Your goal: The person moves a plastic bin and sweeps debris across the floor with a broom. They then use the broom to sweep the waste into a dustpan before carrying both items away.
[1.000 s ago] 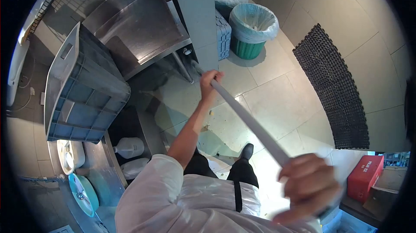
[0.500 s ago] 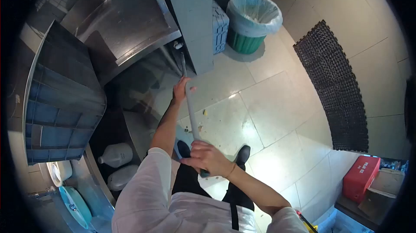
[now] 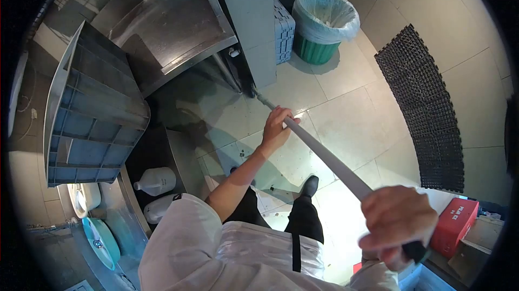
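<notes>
A long grey pole slants across the view, its far end low beside the base of the pillar. What is fixed to that far end is too dark and small to make out. My left hand is closed round the pole's lower part. Near the camera, my right hand grips the upper part, just before its dark end cap. Small dark scraps lie on the tiled floor around my shoes.
Green bins with clear liners stand beyond the pillar, beside a grey crate. A black mat lies right. On the left are a steel counter, a blue-grey bin and white jugs. A red box sits lower right.
My right hand has moved right and closer to the camera, swinging the pole from nearly upright to a slant. My left hand has shifted right. The view has shifted slightly.
</notes>
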Motion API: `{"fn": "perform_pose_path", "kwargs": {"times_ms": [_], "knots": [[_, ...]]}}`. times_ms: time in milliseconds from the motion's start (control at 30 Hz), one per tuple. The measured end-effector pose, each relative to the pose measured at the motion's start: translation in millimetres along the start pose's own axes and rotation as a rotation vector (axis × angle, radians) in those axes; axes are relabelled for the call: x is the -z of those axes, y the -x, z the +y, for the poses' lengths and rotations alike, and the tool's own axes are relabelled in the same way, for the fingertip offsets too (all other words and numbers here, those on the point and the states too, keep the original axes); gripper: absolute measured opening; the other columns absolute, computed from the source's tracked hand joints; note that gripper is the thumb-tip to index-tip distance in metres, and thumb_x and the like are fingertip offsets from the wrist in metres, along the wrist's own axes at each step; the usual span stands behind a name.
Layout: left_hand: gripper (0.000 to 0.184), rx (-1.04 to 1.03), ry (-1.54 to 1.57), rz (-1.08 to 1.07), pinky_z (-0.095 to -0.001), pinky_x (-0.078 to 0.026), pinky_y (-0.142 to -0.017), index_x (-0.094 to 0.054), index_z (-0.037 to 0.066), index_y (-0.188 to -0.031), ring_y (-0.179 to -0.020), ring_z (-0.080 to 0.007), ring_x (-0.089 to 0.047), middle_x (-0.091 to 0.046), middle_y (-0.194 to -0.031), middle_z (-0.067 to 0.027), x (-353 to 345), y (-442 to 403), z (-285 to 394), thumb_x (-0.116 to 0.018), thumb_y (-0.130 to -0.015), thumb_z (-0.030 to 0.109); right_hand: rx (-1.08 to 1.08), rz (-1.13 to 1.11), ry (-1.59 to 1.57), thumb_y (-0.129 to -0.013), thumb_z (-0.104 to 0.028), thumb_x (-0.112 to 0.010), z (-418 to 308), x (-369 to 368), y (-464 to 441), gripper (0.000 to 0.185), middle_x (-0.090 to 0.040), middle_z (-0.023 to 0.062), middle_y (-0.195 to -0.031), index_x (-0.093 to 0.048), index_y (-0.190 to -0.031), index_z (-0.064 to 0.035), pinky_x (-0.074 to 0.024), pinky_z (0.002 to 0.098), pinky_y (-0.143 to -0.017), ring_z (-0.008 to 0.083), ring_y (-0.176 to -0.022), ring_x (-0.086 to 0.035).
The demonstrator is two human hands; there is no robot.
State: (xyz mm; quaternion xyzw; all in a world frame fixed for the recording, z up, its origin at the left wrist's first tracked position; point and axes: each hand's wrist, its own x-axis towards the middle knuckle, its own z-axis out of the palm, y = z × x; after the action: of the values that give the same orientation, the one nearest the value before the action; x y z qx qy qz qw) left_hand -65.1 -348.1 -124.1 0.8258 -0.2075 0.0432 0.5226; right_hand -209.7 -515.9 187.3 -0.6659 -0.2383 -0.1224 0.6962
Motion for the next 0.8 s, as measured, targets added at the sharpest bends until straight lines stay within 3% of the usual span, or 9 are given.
{"fn": "perform_pose_path", "kwargs": {"times_ms": [200, 267, 300, 333, 367, 467, 633, 700, 800], "knots": [[0.018, -0.173, -0.08, -0.001, -0.0364, -0.036, -0.067, -0.051, 0.005, -0.072, -0.073, -0.0252, -0.048, -0.05, -0.073, -0.006, 3.9, -12.0, 47.4, -0.069, -0.072, 0.007, 0.247, -0.371, -0.182, -0.086, -0.014, -0.063, -48.7, 43.6, -3.2, 0.007, -0.057, 0.0062, -0.06, -0.061, -0.085, -0.0065, -0.0486, 0.0267, -0.047, 0.0136, -0.049, -0.055], [0.018, -0.228, -0.081, 0.093, -0.036, -0.035, -0.065, -0.051, 0.005, -0.071, -0.07, -0.025, -0.046, -0.049, -0.071, -0.0061, 0.4, -23.1, 44.2, -0.069, -0.07, 0.005, -0.159, 0.121, 0.003, -0.089, -0.029, -0.056, -67.4, 18.8, 18.7, 0.017, -0.048, -0.0014, -0.058, -0.068, -0.097, -0.0194, -0.0364, 0.0248, -0.04, 0.0085, -0.038, -0.04], [0.019, -0.169, -0.107, 0.195, -0.0375, -0.037, -0.067, -0.051, 0.005, -0.07, -0.074, -0.0263, -0.049, -0.05, -0.072, -0.0067, 0.4, -30.6, 32.2, -0.07, -0.071, 0.009, -0.001, 0.515, -0.165, -0.083, -0.02, -0.067, -35.0, 0.9, 33.5, 0.035, -0.053, 0.0033, -0.045, -0.061, -0.053, -0.0025, -0.0493, 0.028, -0.044, 0.0131, -0.034, -0.049], [0.021, -0.108, -0.136, 0.296, -0.0389, -0.039, -0.07, -0.051, 0.006, -0.069, -0.078, -0.0276, -0.051, -0.051, -0.073, -0.0072, 0.4, -38.2, 17.0, -0.071, -0.071, 0.014, 0.161, 0.54, 0.025, -0.082, -0.016, -0.066, -11.5, -16.0, 28.2, 0.042, -0.054, 0.004, -0.046, -0.052, -0.045, -0.0042, -0.054, 0.0311, -0.049, 0.0158, -0.033, -0.051], [0.022, -0.123, -0.094, 0.373, -0.0388, -0.039, -0.071, -0.052, 0.005, -0.068, -0.078, -0.0285, -0.051, -0.052, -0.074, -0.008, -2.3, -51.2, -7.3, -0.071, -0.071, 0.015, -0.094, 0.322, 0.339, -0.086, -0.026, -0.062, 2.8, -16.9, 42.5, 0.03, -0.052, 0.0023, -0.053, -0.051, -0.064, -0.0076, -0.046, 0.0335, -0.049, 0.0182, -0.048, -0.053], [0.023, -0.078, -0.024, 0.32, -0.039, -0.04, -0.072, -0.052, 0.005, -0.067, -0.078, -0.0302, -0.052, -0.052, -0.074, -0.0097, -10.2, -41.2, -93.1, -0.072, -0.071, 0.016, 0.149, -0.197, 0.112, -0.062, -0.012, -0.072, 83.6, -15.9, 22.4, 0.024, -0.041, -0.0039, -0.045, -0.071, -0.085, -0.005, -0.0341, 0.0281, -0.042, 0.0128, -0.043, -0.045], [0.025, -0.024, -0.034, 0.046, -0.0393, -0.041, -0.072, -0.051, 0.005, -0.069, -0.079, -0.0305, -0.053, -0.053, -0.073, -0.0105, -1.2, -7.6, -41.7, -0.072, -0.074, 0.019, 0.197, -0.139, 0.028, -0.065, -0.013, -0.075, 37.5, -8.1, 15.2, 0.017, -0.036, -0.0034, -0.044, -0.073, -0.08, -0.007, -0.0273, 0.0267, -0.038, 0.0128, -0.037, -0.038], [0.026, -0.022, -0.057, 0.023, -0.0395, -0.041, -0.071, -0.051, 0.005, -0.069, -0.078, -0.0297, -0.054, -0.053, -0.073, -0.0098, -4.9, 7.7, 1.3, -0.072, -0.074, 0.019, 0.312, 0.269, 0.085, -0.072, -0.02, -0.077, 11.8, -4.7, 24.9, 0.016, -0.044, 0.0002, -0.045, -0.069, -0.073, -0.0061, -0.0385, 0.0277, -0.034, 0.0143, -0.036, -0.044], [0.023, -0.188, -0.051, 0.022, -0.0367, -0.043, -0.067, -0.052, 0.005, -0.072, -0.069, -0.0265, -0.056, -0.054, -0.069, -0.0082, -15.6, 19.8, 38.0, -0.074, -0.072, 0.012, 0.165, -0.206, -0.12, -0.082, -0.028, -0.069, -38.6, 72.7, 28.7, 0.02, -0.051, -0.0017, -0.05, -0.058, -0.077, -0.0126, -0.0453, 0.0275, -0.042, 0.0103, -0.041, -0.051]]}}
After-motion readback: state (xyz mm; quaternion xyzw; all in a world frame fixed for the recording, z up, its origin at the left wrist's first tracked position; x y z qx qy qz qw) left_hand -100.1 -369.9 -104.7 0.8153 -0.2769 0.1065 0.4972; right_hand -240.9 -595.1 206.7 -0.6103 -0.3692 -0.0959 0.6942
